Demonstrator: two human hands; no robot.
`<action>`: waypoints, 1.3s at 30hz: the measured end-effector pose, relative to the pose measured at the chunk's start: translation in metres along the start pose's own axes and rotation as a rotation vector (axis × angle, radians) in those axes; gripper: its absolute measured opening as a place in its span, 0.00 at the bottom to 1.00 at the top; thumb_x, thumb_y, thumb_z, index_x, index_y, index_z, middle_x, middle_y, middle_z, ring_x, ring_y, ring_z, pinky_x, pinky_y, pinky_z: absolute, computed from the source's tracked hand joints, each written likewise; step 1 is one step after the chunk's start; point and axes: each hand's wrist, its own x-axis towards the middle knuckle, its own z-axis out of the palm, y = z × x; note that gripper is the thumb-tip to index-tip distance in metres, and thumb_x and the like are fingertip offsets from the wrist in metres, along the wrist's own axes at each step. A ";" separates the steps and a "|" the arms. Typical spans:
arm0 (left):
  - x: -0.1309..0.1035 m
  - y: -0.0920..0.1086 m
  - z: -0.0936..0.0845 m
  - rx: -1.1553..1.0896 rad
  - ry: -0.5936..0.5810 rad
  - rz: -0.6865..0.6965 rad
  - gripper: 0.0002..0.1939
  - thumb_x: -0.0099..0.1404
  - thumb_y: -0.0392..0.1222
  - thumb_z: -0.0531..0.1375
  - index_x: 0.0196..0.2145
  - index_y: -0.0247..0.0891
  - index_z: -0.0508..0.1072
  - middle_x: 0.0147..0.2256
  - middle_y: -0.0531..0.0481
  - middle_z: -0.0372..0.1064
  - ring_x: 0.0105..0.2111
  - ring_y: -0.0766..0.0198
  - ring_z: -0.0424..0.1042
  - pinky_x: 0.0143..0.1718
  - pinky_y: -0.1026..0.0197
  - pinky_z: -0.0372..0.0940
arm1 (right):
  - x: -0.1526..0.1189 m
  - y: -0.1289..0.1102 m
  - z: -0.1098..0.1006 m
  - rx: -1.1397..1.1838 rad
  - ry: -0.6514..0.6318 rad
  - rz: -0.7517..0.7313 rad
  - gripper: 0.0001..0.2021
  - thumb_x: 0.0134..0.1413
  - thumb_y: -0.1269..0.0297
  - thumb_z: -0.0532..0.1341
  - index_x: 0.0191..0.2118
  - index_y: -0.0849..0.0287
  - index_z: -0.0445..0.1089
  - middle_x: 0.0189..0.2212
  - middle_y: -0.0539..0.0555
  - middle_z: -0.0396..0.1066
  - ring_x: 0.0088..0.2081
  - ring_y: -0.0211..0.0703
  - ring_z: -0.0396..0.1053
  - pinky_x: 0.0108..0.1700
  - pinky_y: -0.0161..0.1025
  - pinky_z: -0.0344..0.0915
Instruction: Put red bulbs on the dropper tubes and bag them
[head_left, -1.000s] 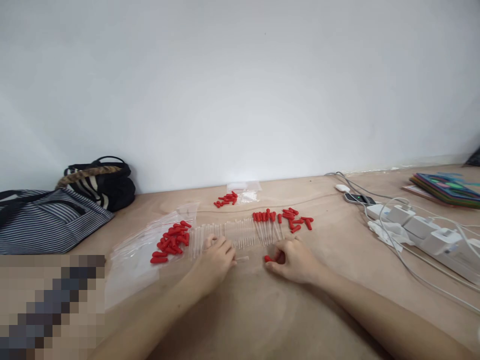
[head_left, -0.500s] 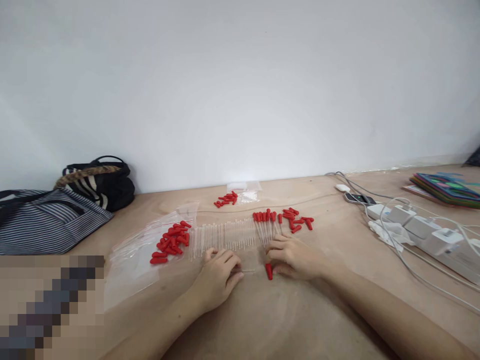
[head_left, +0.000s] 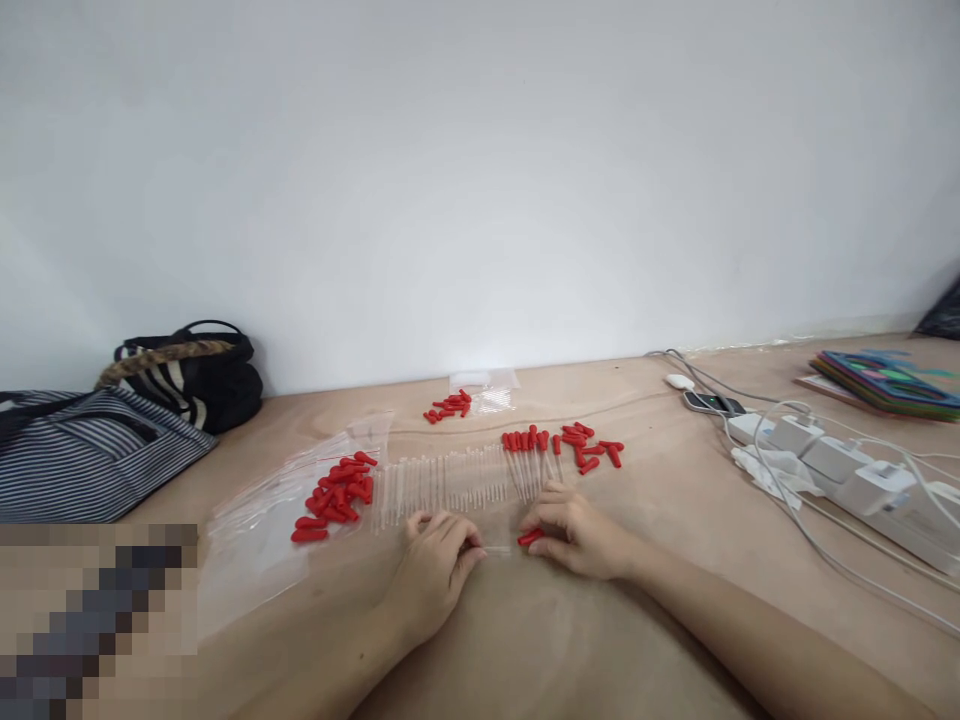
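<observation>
Near the table's middle, my left hand (head_left: 435,565) is closed around a thin clear glass dropper tube (head_left: 496,549), whose end sticks out to the right. Just across from it, my right hand (head_left: 589,535) pinches a red rubber bulb (head_left: 530,537) between thumb and fingers; the bulb points left and is apart from the tube. Behind my hands lies a row of clear glass tubes (head_left: 431,480). Several droppers with red bulbs on them (head_left: 531,460) lie at the row's right end. Loose red bulbs (head_left: 592,452) are scattered beside these, and a bigger pile of red bulbs (head_left: 339,494) is at left.
Clear plastic bags (head_left: 251,555) lie under the left pile. Farther back are more small red bulbs (head_left: 450,404) and another clear bag (head_left: 495,396). Striped and black bags (head_left: 202,378) stand at left. A power strip with chargers (head_left: 832,460), cables and a phone (head_left: 709,402) occupy the right.
My right fingers have taken hold of the red bulb that stood beside them, turning it sideways toward the tube. My left hand keeps its grip on the tube. The view has shifted slightly.
</observation>
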 end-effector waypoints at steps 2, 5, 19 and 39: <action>-0.001 0.001 0.000 -0.015 0.025 0.020 0.05 0.61 0.36 0.52 0.28 0.39 0.65 0.27 0.56 0.68 0.31 0.65 0.65 0.42 0.54 0.48 | 0.000 -0.001 0.003 0.055 0.033 0.033 0.07 0.50 0.65 0.59 0.36 0.58 0.70 0.30 0.53 0.68 0.35 0.40 0.62 0.39 0.38 0.58; -0.001 0.003 0.001 -0.019 0.062 0.047 0.07 0.61 0.37 0.51 0.27 0.40 0.65 0.26 0.56 0.69 0.30 0.65 0.66 0.42 0.55 0.48 | 0.001 -0.002 0.006 0.134 0.044 0.065 0.06 0.50 0.64 0.59 0.34 0.57 0.71 0.29 0.52 0.68 0.36 0.40 0.62 0.40 0.39 0.59; -0.001 0.009 -0.007 -0.024 0.104 0.119 0.08 0.62 0.39 0.52 0.30 0.45 0.71 0.26 0.57 0.72 0.31 0.64 0.65 0.40 0.54 0.45 | -0.001 -0.005 0.017 0.331 0.089 0.189 0.04 0.47 0.65 0.60 0.30 0.59 0.71 0.27 0.51 0.65 0.32 0.38 0.62 0.37 0.37 0.60; -0.003 0.014 -0.003 0.042 0.189 0.175 0.08 0.60 0.37 0.53 0.28 0.42 0.71 0.22 0.57 0.69 0.28 0.65 0.62 0.37 0.55 0.44 | 0.001 -0.004 0.031 0.234 0.282 0.076 0.05 0.46 0.63 0.62 0.26 0.58 0.71 0.21 0.51 0.66 0.29 0.39 0.63 0.34 0.38 0.60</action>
